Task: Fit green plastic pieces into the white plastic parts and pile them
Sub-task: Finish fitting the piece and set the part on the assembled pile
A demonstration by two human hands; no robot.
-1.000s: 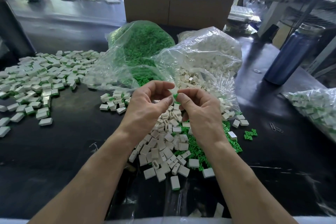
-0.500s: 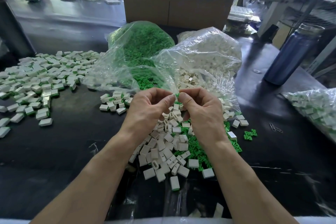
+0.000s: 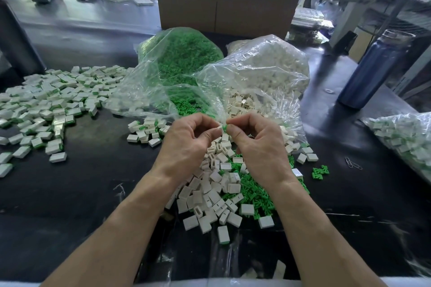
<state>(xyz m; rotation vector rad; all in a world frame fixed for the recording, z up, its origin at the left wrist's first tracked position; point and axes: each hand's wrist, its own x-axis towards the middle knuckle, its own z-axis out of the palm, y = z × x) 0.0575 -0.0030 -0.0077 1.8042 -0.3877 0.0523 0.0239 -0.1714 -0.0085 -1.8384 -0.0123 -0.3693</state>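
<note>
Behind both hands, bags (image 3: 268,70) of loose pieces (image 3: 186,53)

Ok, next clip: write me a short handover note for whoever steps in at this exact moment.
Left hand pinches a white part; right hand pinches a green piece against it, both raised above the table. Whether the piece is seated yet cannot be told.
Loose white parts and green pieces lie mixed in a heap under the hands, spilling from the open green bag and white bag.
Done: a big pile of fitted parts at far left, a small cluster nearer.
Left: finish this one, pile it, work through the heap.
</note>
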